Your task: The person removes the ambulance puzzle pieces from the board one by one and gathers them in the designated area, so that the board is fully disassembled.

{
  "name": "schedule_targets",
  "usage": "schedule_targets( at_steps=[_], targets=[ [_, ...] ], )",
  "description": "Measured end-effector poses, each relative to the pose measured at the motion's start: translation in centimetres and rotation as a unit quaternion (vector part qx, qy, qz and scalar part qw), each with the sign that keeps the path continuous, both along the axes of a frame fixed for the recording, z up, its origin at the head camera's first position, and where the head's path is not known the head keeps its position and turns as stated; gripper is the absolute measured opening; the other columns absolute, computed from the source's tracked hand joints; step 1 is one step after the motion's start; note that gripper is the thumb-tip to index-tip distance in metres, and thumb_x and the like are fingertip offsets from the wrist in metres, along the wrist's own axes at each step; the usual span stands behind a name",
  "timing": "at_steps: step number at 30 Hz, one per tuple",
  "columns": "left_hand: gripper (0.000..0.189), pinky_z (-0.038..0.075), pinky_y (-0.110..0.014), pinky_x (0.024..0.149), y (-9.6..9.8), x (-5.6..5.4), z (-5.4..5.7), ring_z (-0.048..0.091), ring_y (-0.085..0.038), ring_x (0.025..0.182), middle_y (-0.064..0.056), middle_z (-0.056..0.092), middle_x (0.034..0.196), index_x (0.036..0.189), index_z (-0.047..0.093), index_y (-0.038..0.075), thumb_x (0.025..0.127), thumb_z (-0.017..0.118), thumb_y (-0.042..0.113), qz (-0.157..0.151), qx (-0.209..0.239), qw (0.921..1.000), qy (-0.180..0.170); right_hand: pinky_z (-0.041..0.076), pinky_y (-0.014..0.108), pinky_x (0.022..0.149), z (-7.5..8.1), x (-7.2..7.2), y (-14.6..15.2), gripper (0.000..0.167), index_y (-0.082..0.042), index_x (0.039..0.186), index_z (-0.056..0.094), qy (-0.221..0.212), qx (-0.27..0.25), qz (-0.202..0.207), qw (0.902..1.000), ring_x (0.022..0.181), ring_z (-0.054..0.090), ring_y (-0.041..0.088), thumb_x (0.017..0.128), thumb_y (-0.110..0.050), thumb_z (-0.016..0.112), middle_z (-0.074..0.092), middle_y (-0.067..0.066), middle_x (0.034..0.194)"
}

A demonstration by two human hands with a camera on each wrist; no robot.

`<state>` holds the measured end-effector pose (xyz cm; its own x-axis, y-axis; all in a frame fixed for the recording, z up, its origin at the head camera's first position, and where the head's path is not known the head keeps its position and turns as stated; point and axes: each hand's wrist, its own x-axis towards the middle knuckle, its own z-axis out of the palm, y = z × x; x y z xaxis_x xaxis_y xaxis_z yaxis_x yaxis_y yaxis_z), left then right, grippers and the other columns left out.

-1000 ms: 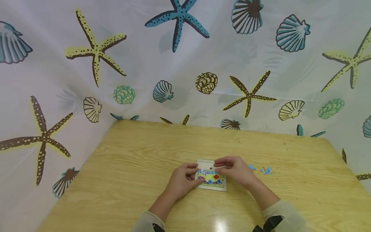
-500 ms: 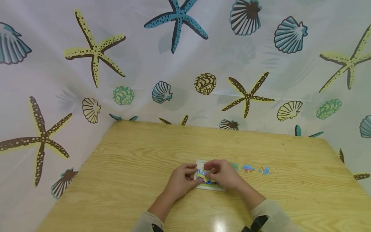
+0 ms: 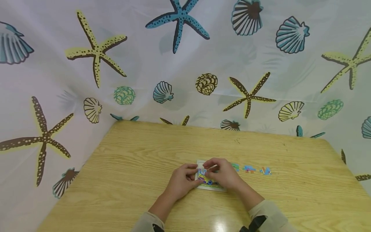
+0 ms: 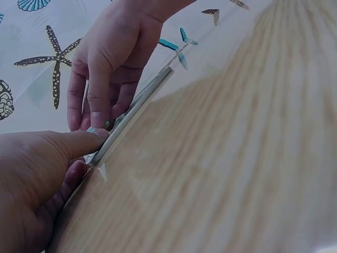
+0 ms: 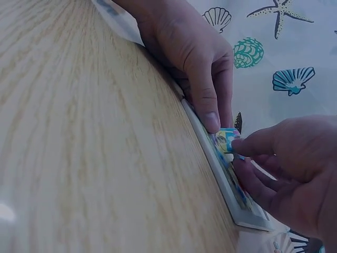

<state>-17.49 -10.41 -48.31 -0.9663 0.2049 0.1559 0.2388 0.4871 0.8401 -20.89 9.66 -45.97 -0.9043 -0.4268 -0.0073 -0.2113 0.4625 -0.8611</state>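
A small jigsaw puzzle tray (image 3: 213, 189) with a pale rim and a colourful vehicle picture lies on the table. My left hand (image 3: 182, 181) holds its left side, thumb over the near left part and fingers at the left edge. Above the picture, my right hand (image 3: 224, 174) pinches a blue and yellow puzzle piece (image 5: 226, 139) between thumb and fingers, as the right wrist view shows. That piece is tilted up, close by the left thumb (image 5: 212, 121). The right hand covers much of the picture's right half in the head view.
To the right of the tray lie loose puzzle pieces in a row: a green one (image 3: 236, 167), a blue one (image 3: 249, 169) and a blue and orange one (image 3: 265, 170). A wood-grain table (image 3: 139, 154) is backed by a cloth (image 3: 185, 64) printed with starfish and shells.
My right hand has moved left over the tray, from its right part to the middle, uncovering the green piece beside the tray. The left hand has stayed on the tray's left side.
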Motion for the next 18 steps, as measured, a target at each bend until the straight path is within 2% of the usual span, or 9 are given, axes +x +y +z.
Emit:
schedule_targets(
  at_steps=[3, 10, 14, 18],
  targets=[
    [0.045, 0.051, -0.017, 0.067, -0.01, -0.05, 0.02, 0.056, -0.01, 0.078, -0.014, 0.063, 0.128, 0.118, 0.07, -0.005, 0.082, 0.084, 0.018, -0.003, -0.006, 1.0, 0.002, 0.058, 0.035, 0.082, 0.02, 0.06, 0.07, 0.021, -0.008, 0.113, 0.072, -0.004, -0.004, 0.001, 1.0, 0.103, 0.069, 0.026, 0.092, -0.006, 0.07, 0.07, 0.01, 0.116],
    [0.044, 0.051, -0.017, 0.068, -0.2, -0.11, 0.23, 0.059, -0.011, 0.08, -0.014, 0.063, 0.131, 0.117, 0.071, -0.006, 0.082, 0.083, 0.017, 0.002, -0.011, 0.9999, 0.013, 0.056, 0.028, 0.076, 0.13, -0.09, 0.04, 0.015, -0.01, 0.106, 0.078, -0.003, -0.005, 0.009, 0.9999, 0.091, 0.068, 0.015, 0.093, -0.016, 0.071, 0.075, 0.007, 0.105],
    [0.045, 0.051, -0.017, 0.067, -0.12, -0.05, 0.12, 0.058, -0.01, 0.079, -0.013, 0.063, 0.13, 0.118, 0.07, -0.005, 0.082, 0.084, 0.018, 0.002, -0.004, 1.0, 0.001, 0.055, 0.028, 0.072, 0.07, -0.18, 0.19, 0.018, -0.008, 0.108, 0.077, -0.048, -0.038, -0.014, 0.998, 0.083, 0.066, 0.014, 0.093, -0.016, 0.071, 0.075, 0.008, 0.102],
    [0.046, 0.051, -0.017, 0.066, 0.01, 0.02, 0.04, 0.058, -0.01, 0.078, -0.013, 0.064, 0.127, 0.118, 0.071, -0.005, 0.081, 0.084, 0.018, 0.003, 0.0, 1.0, 0.004, 0.056, 0.029, 0.069, 0.06, -0.28, 0.54, 0.027, -0.003, 0.116, 0.072, -0.105, -0.089, -0.031, 0.99, 0.077, 0.065, 0.015, 0.092, -0.016, 0.073, 0.074, 0.007, 0.097]
  ],
)
